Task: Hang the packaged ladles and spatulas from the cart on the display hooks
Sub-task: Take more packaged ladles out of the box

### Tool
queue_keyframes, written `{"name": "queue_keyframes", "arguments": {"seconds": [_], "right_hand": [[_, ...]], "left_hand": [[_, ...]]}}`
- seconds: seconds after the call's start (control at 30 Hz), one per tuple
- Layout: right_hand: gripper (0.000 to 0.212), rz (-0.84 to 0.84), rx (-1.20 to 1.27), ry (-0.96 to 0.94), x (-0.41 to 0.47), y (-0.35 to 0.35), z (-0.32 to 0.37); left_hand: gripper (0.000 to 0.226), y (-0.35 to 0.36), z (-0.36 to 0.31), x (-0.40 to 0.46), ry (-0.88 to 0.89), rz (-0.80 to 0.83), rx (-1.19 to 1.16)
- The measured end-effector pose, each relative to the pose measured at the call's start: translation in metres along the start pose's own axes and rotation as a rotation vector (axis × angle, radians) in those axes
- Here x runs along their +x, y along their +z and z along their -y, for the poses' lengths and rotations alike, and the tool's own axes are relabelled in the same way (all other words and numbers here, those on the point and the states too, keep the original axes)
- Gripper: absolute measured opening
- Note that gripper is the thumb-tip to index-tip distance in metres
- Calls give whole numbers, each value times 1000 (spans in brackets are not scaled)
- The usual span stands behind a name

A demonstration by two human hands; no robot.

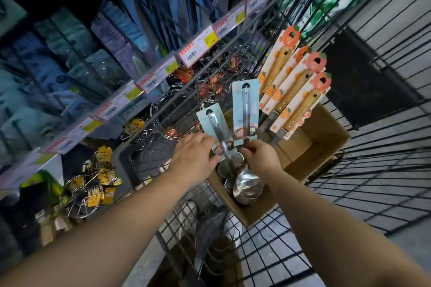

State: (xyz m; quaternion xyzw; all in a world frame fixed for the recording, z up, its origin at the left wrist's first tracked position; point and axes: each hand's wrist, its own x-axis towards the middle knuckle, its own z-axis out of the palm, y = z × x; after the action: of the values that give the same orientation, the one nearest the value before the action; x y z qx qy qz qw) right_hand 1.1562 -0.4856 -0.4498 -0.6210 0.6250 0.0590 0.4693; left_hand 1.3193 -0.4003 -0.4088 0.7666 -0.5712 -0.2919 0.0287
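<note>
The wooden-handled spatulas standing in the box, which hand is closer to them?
Right. The right hand sits just below-left of the spatulas, holding a ladle; the left hand is farther left.

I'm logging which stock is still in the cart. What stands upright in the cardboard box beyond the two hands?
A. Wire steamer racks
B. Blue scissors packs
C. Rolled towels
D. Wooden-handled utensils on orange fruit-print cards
D: the wooden-handled utensils on orange fruit-print cards stand in the far end of the cardboard box.
</note>
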Motion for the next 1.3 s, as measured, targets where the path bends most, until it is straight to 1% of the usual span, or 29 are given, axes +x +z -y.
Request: {"name": "queue_keyframes", "arguments": {"seconds": [0.07, 0.13, 0.23, 0.33, 0.47, 0.53, 0.6, 0.67, 0.77, 0.83, 0.87, 0.93, 1.0, 1.1, 1.17, 1.3], "right_hand": [[21, -17, 8, -59, -8, -13, 18], [21, -24, 1, -131, -18, -21, 36], [18, -39, 4, -223, -34, -26, 60], [15, -49, 42, -271, -44, -21, 71], [21, 9, 71, -310, -46, -18, 72], [23, 43, 115, -274, -43, -18, 65], [25, 39, 106, -196, -34, -15, 50], [27, 40, 35, -113, -20, -6, 32], [35, 60, -60, -28, -1, 18, 11], [38, 119, -125, -15, 13, 38, 2], [37, 114, -170, -19, 20, 47, -4], [32, 119, -154, 30, 30, 59, -9], [31, 100, -139, 40, 35, 64, -13], [30, 158, -119, 91, 34, 63, -14], [28, 164, -99, 104, 34, 61, -17], [19, 108, -49, 1, 19, 48, -10]], "left_hand": [[47, -2, -9, 1, -19, 23, -51], [44, -3, -18, 1, -64, 52, -159], [36, -4, -28, 2, -139, 17, -352], [25, -6, -29, 1, -179, 4, -516], [16, -5, -15, -3, -222, -33, -590], [12, -4, -5, -6, -257, -27, -570], [7, -5, 3, -10, -291, -34, -566], [3, -4, 11, -11, -314, -36, -592], [6, -4, 22, -11, -319, -33, -574], [8, -3, 29, -9, -310, -45, -584], [8, -2, 33, -9, -311, -46, -598], [5, 0, 37, -9, -321, -48, -636], [5, 0, 40, -11, -321, -58, -666], [6, -1, 40, -15, -308, -64, -660], [6, -3, 40, -19, -296, -73, -663], [20, -10, 36, -30, -291, -104, -672]]}}
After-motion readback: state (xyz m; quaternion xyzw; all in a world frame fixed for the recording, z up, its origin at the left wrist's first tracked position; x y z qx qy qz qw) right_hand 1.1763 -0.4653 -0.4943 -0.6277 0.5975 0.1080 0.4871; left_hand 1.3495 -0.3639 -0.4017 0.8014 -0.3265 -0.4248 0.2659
